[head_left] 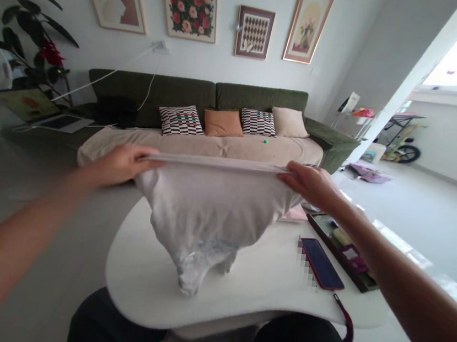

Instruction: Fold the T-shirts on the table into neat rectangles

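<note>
A pale grey-pink pair of pants (212, 202) hangs by its waistband in the air over the white table (265, 281). My left hand (123, 165) grips the left end of the band between thumb and fingers. At the other end, my right hand (308, 182) is closed on the band in the same way. The band is stretched straight and level between them. Below it the cloth narrows into crumpled folds, with two bunched ends low down near the tabletop. Whether those ends touch the table I cannot tell.
On the table's right lie a dark phone (322, 263) with a red strap (346, 321) and a long tray (346, 249) of small items. Behind stands a green sofa (258, 96) with several cushions. A laptop (62, 122) is at the left.
</note>
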Tool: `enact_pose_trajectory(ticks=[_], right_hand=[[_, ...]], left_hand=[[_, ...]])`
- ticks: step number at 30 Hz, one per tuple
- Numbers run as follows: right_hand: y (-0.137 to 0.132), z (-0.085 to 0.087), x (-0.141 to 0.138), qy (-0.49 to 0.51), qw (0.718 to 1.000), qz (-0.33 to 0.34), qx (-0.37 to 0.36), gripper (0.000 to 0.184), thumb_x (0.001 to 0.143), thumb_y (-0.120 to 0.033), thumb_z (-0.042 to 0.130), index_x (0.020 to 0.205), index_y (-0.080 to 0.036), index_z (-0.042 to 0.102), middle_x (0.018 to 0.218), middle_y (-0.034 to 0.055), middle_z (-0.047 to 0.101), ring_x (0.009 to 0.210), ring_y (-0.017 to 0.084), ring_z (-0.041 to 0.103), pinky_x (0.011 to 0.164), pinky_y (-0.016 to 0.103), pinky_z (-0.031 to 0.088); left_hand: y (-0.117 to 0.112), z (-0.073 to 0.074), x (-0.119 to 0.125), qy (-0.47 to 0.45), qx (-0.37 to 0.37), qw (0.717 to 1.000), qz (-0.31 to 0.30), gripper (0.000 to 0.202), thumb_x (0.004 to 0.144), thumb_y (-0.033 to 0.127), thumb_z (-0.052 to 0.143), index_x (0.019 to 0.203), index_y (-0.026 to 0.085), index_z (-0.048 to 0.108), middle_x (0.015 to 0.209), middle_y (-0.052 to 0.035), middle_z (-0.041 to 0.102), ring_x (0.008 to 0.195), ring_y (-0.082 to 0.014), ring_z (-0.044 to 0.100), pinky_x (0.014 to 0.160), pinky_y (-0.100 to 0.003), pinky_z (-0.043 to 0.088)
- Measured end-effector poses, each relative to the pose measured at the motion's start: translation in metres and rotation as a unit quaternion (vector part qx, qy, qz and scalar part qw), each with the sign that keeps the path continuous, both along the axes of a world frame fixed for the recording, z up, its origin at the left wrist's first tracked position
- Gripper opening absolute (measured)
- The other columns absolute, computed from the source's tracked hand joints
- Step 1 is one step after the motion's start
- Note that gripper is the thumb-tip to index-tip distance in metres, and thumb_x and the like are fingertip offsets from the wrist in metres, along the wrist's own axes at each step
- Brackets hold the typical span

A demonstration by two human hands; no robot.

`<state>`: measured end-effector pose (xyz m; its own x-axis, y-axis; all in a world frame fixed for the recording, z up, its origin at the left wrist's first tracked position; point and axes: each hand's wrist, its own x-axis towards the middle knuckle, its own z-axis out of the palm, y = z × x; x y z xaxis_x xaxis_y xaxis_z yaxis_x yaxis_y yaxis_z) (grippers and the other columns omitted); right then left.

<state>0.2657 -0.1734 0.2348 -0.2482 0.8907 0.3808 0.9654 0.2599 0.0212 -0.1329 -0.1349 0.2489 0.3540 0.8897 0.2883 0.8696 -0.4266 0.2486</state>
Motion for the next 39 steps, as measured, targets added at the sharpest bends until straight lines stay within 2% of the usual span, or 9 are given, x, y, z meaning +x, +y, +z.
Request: enact_pose_trajectory(ticks=[6,10,13,16,21,24,28,33,39], right_hand=[[0.058,0.063,-0.027,-0.046,0.976,-0.072,0.198,0.033,0.089,-0.042,0.036,0.094,-0.015,0.055,0.082,0.0069,0.059,0.060,0.013,0.048,0.052,0.024,0.025],[0.034,0.057,-0.014,-0.032,0.950,0.000,0.309,0.036,0.091,-0.040,0.030,0.092,-0.014,0.054,0.080,0.0046,0.055,0.064,0.011,0.047,0.054,0.023,0.025],[0.004,0.002,0.006,-0.055,0.950,0.097,0.292,0.024,0.089,-0.033,0.038,0.086,-0.016,0.055,0.070,0.0015,0.052,0.062,0.011,0.045,0.055,0.022,0.027],[-0.023,-0.080,0.017,-0.073,0.959,0.151,0.228,0.018,0.088,-0.026,0.041,0.084,-0.017,0.056,0.066,0.0003,0.050,0.060,0.011,0.043,0.057,0.022,0.028],[-0.075,-0.224,0.010,-0.049,0.986,0.143,0.064,0.021,0.088,-0.019,0.037,0.080,-0.017,0.056,0.064,0.0004,0.049,0.061,0.012,0.043,0.057,0.023,0.030],[-0.106,-0.278,0.006,-0.004,0.991,0.120,-0.051,0.023,0.086,-0.015,0.036,0.075,-0.019,0.056,0.067,0.0010,0.052,0.063,0.012,0.047,0.058,0.023,0.034],[-0.123,-0.289,0.005,0.108,0.966,0.116,-0.204,0.016,0.082,-0.028,0.046,0.087,-0.022,0.060,0.084,0.0033,0.056,0.079,0.015,0.053,0.068,0.026,0.042],[-0.089,-0.284,-0.018,0.180,0.962,0.057,-0.195,0.031,0.086,-0.031,0.035,0.102,-0.019,0.059,0.104,0.0089,0.057,0.095,0.017,0.054,0.084,0.030,0.042],[-0.066,-0.338,-0.049,0.087,0.972,-0.080,-0.203,0.052,0.088,-0.039,0.028,0.135,-0.017,0.029,0.142,0.0091,0.025,0.132,0.022,0.015,0.102,0.043,0.023]], left_hand=[[0.055,0.079,0.031,0.112,0.236,0.958,0.116,0.057,0.084,0.057,0.031,0.086,0.008,0.061,0.079,-0.0014,0.059,0.082,-0.0144,0.053,0.074,-0.023,0.034],[0.018,0.078,0.014,0.129,0.341,0.928,0.070,0.051,0.086,0.054,0.031,0.091,0.012,0.060,0.083,0.0007,0.055,0.079,-0.0140,0.049,0.076,-0.026,0.034],[-0.019,0.029,0.002,0.178,0.313,0.933,-0.006,0.040,0.087,0.045,0.035,0.084,0.016,0.062,0.074,0.0001,0.053,0.073,-0.0154,0.047,0.074,-0.029,0.034],[-0.048,-0.047,0.005,0.212,0.222,0.947,-0.092,0.023,0.085,0.035,0.045,0.083,0.020,0.063,0.072,-0.0012,0.057,0.075,-0.0172,0.047,0.075,-0.033,0.031],[-0.097,-0.183,0.029,0.185,0.026,0.973,-0.137,0.009,0.080,0.020,0.053,0.081,0.023,0.061,0.077,-0.0005,0.060,0.079,-0.0171,0.049,0.078,-0.035,0.029],[-0.125,-0.242,0.035,0.157,-0.095,0.972,-0.149,0.006,0.079,0.024,0.056,0.077,0.023,0.062,0.077,-0.0002,0.061,0.085,-0.0181,0.050,0.083,-0.037,0.028],[-0.128,-0.274,0.029,0.082,-0.201,0.965,-0.148,0.020,0.082,0.036,0.050,0.076,0.023,0.064,0.075,-0.0003,0.061,0.085,-0.0180,0.052,0.084,-0.036,0.033],[-0.070,-0.299,0.038,-0.030,-0.119,0.991,-0.055,0.034,0.087,0.030,0.034,0.108,0.019,0.058,0.111,-0.0084,0.056,0.106,-0.0186,0.048,0.091,-0.032,0.037],[-0.044,-0.355,0.066,0.057,-0.085,0.994,0.040,0.057,0.082,0.046,0.042,0.133,0.023,0.034,0.142,-0.0115,0.023,0.130,-0.0318,0.017,0.100,-0.049,0.023]])
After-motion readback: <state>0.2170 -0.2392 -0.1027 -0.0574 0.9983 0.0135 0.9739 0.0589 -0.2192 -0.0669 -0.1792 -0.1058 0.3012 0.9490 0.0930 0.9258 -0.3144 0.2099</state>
